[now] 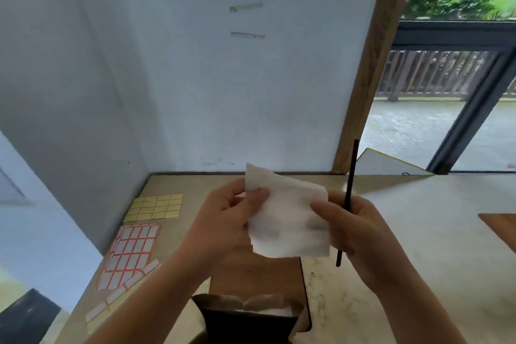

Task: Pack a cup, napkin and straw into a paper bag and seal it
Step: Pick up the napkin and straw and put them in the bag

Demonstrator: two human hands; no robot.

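A white napkin (290,218) is held up between both hands above the table. My left hand (226,215) pinches its upper left edge. My right hand (354,226) grips its right edge and also holds a thin black straw (350,190), which stands nearly upright. Below the hands, at the bottom edge of the view, a brown paper bag (245,315) stands open at the top, with something white showing inside; I cannot tell whether it is the cup.
Sheets of yellow stickers (155,208) and red-bordered white stickers (131,254) lie on the table at left, with loose sticker strips (120,293) nearer. A brown board (257,274) lies under the bag. White wall behind, wooden post (365,78) and glass door at right.
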